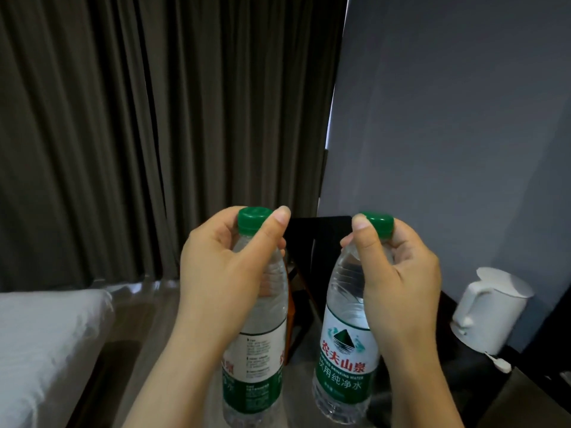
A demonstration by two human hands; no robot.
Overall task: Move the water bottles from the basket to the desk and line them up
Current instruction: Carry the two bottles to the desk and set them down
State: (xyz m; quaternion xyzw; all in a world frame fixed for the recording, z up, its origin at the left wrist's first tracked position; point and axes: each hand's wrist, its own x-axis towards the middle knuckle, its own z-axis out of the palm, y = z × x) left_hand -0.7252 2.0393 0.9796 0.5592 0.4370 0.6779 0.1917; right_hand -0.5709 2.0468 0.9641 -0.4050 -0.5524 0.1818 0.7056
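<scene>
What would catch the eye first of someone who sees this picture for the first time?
Two clear, green-capped water bottles stand out in the centre foreground, side by side: the left hand grips the left bottle at its neck, the right hand the right bottle. A dark curtain hangs behind on the left; a white kettle stands at the right.
</scene>
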